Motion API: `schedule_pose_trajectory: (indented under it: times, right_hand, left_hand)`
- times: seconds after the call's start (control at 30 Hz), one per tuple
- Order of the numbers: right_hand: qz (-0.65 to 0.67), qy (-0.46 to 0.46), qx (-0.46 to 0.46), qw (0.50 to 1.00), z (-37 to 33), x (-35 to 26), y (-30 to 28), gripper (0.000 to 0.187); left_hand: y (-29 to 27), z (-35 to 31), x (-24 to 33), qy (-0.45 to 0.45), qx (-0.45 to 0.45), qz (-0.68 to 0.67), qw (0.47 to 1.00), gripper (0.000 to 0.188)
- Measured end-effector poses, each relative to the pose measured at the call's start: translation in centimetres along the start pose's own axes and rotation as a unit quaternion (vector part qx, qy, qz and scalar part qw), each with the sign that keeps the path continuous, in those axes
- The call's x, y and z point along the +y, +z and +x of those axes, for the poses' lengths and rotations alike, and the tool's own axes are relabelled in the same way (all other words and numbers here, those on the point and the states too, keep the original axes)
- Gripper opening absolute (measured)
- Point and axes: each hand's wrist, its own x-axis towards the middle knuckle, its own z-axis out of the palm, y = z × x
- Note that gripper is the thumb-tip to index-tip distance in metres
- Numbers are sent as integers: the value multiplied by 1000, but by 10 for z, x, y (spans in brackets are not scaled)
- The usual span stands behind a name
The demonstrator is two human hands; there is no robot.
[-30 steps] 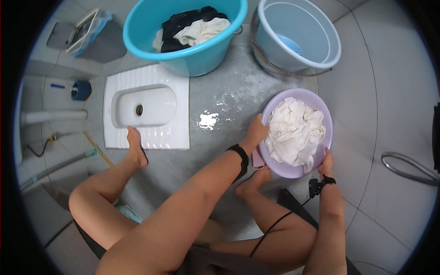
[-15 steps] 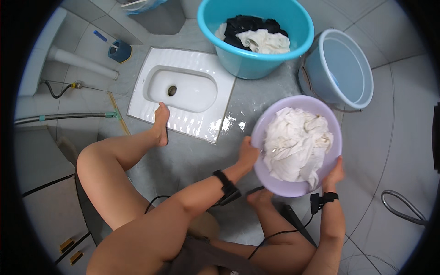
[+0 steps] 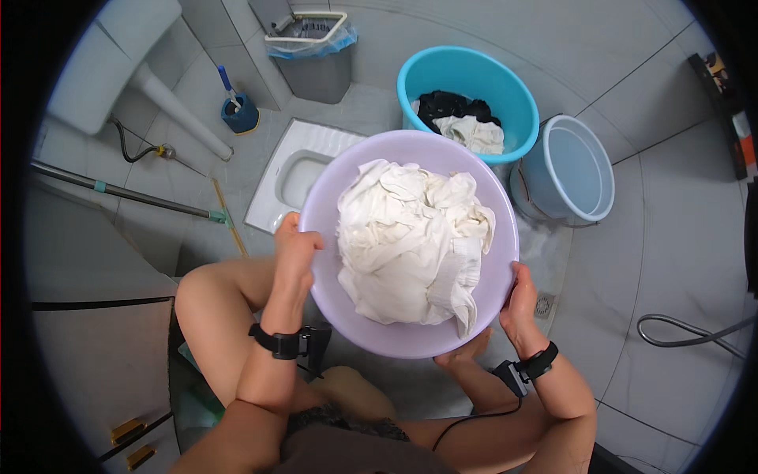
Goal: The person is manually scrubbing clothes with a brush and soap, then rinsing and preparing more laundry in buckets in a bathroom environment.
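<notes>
A pale purple round basin (image 3: 395, 340) is raised in front of me, above the floor and above my feet. White wet-looking cloth (image 3: 410, 245), at least one piece with a ribbed band, lies heaped in it. My left hand (image 3: 294, 251) grips the left rim, its thumb over the edge. On the lower right side, my right hand (image 3: 518, 306) holds the basin from outside, most of its fingers hidden underneath. Both wrists carry black straps with small devices.
Beyond the basin stand a turquoise tub (image 3: 482, 79) with black and white clothes and a light blue bucket (image 3: 580, 170). A squat toilet (image 3: 271, 186) is partly covered by the basin. Farther back are a grey bin (image 3: 317, 77) and a brush holder (image 3: 240, 116). A metal hose (image 3: 675, 341) hangs right.
The purple basin has come up and left, nearer to me, with both hands on it. My view has shifted, bringing more of the far wall and bin into sight.
</notes>
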Motion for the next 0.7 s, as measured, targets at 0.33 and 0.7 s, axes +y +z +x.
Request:
schedule_pose_trajectory:
  times: [0.33, 0.7]
  right_hand:
    - [-14, -108, -117, 987, 18, -140, 84, 19]
    - [-146, -279, -4, 949, 174, -180, 98, 24]
  left_hand:
    - [79, 65, 152, 142, -115, 84, 980, 18]
    - [226, 219, 106, 260, -109, 210, 936, 17]
